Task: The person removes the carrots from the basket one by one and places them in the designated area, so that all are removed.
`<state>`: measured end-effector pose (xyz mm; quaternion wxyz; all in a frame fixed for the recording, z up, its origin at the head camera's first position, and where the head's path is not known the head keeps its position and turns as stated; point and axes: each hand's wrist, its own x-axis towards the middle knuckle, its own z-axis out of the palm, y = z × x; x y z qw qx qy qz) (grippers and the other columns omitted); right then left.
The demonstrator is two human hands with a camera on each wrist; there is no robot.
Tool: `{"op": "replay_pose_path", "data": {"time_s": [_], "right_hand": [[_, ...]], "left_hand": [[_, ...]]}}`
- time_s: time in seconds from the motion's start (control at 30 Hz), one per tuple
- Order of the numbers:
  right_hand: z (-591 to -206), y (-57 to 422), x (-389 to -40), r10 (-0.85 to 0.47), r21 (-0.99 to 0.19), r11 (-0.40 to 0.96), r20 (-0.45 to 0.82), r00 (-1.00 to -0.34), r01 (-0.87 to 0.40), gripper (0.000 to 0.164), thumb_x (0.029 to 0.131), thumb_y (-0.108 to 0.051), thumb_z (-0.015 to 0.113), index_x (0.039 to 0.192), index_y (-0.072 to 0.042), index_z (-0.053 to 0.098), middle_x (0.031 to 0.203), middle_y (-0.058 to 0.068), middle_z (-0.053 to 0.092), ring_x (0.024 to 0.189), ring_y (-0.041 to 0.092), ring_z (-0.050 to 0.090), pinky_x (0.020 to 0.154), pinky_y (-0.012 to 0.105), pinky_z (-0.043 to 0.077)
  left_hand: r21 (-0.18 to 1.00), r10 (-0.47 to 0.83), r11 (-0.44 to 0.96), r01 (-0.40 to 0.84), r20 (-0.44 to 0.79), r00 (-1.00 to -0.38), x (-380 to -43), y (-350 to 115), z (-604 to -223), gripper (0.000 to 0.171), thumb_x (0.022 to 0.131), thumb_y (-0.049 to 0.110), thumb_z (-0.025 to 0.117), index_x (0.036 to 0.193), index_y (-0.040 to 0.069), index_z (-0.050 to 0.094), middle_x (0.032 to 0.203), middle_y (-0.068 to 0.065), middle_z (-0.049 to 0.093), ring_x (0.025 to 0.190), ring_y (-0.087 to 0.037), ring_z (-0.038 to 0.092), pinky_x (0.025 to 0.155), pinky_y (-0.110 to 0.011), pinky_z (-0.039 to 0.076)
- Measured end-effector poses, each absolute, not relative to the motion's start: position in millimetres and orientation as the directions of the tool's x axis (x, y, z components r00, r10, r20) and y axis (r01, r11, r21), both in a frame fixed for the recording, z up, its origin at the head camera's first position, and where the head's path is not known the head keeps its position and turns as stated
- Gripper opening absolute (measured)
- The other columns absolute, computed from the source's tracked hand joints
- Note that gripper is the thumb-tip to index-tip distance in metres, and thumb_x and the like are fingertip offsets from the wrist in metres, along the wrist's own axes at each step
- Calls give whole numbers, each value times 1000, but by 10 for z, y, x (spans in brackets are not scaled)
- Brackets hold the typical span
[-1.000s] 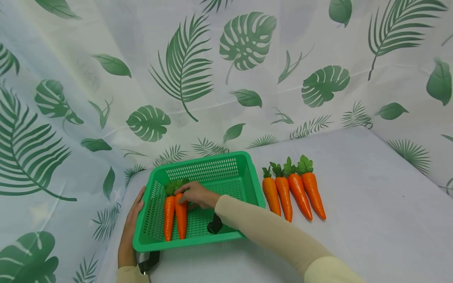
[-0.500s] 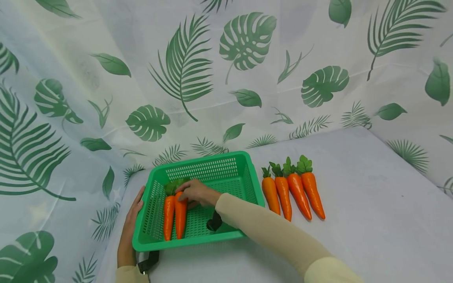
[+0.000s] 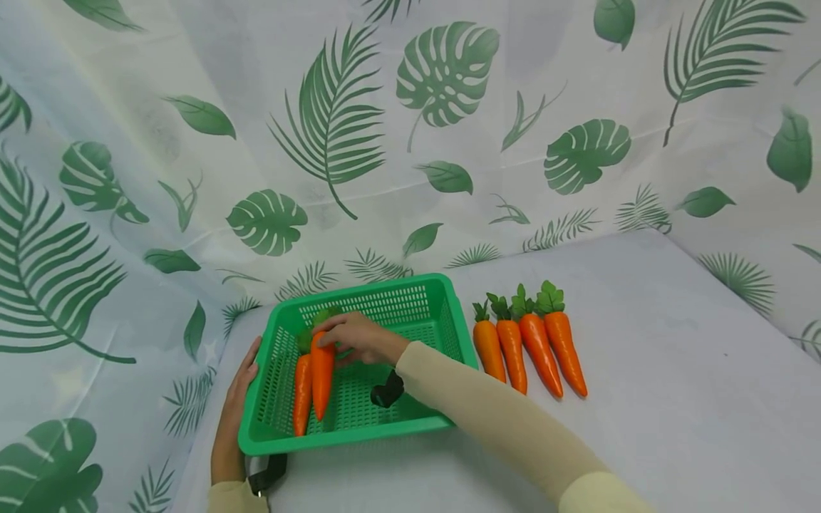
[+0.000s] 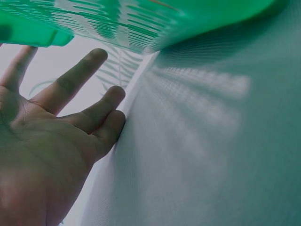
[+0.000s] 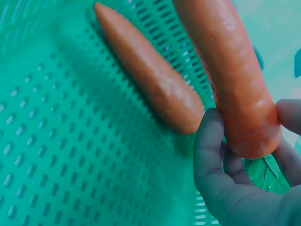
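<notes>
A carrot [image 3: 323, 374] with a green leafy top is pinched near its leaf end by my right hand [image 3: 359, 337], raised over the green plastic basket [image 3: 359, 431]. In the right wrist view the thumb and fingers grip the thick end of this carrot [image 5: 235, 84]. A second carrot [image 3: 303, 395] lies on the basket floor along its left side, seen also as the lower carrot [image 5: 150, 70] in the right wrist view. My left hand [image 3: 240, 395] rests against the basket's left outer wall. In the left wrist view its fingers are extended beneath the basket's rim.
Several carrots with leafy tops, among them an orange carrot [image 3: 541, 353], lie side by side on the white table [image 3: 667, 356] right of the basket. Leaf-printed cloth [image 3: 359, 142] hangs behind and at both sides. A dark wrist device [image 3: 388, 390] sits under the right wrist.
The right hand has lifted the right-hand carrot off the basket floor, moving it slightly up and left. The left hand stays at the basket's side.
</notes>
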<state>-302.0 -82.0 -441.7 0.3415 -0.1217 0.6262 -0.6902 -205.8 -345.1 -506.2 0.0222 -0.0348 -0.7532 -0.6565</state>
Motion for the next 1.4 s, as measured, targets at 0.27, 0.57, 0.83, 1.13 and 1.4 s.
{"op": "replay_pose_path", "data": {"time_s": [0.27,0.57,0.83,1.13,1.4], "right_hand": [[-4291,-754,-2964,-627,-951,16,-251,-738,310,38,101,-4,70,139,1,71,121,12,70,104,34,69,98,61,55],[-4168,-626,-2889,-644,-951,-18,-224,-732,307,37,102,-2,70,138,2,70,120,13,70,98,30,71,86,50,62],[-4109,-445,-2830,-650,-957,-14,-210,-731,288,37,103,-3,68,140,3,68,122,15,70,97,29,70,88,49,61],[-4092,-228,-2719,-638,-962,2,-212,-740,274,40,105,-5,66,144,7,64,127,15,70,101,29,68,89,48,61],[-4084,-10,-2705,-636,-962,-26,-193,-748,270,41,105,-5,66,144,6,64,129,16,69,99,27,68,90,48,60]], "left_hand": [[989,29,132,69,66,-997,-2059,-3434,-5045,63,120,38,28,174,13,7,179,-13,6,143,-7,32,103,-14,39],[988,26,132,78,75,-997,-2050,-3449,-5040,62,120,36,29,174,14,8,178,-14,6,141,-5,34,102,-14,39],[988,22,129,83,81,-997,-2038,-3446,-5058,62,120,37,30,175,16,10,178,-11,8,141,-4,34,103,-14,39],[987,33,134,92,88,-996,-2049,-3459,-5071,62,120,37,29,175,16,9,179,-9,6,146,-4,29,104,-13,36],[988,37,124,88,84,-996,-2054,-3441,-5055,63,120,38,29,175,15,8,179,-10,5,146,-4,30,105,-14,37]]}}
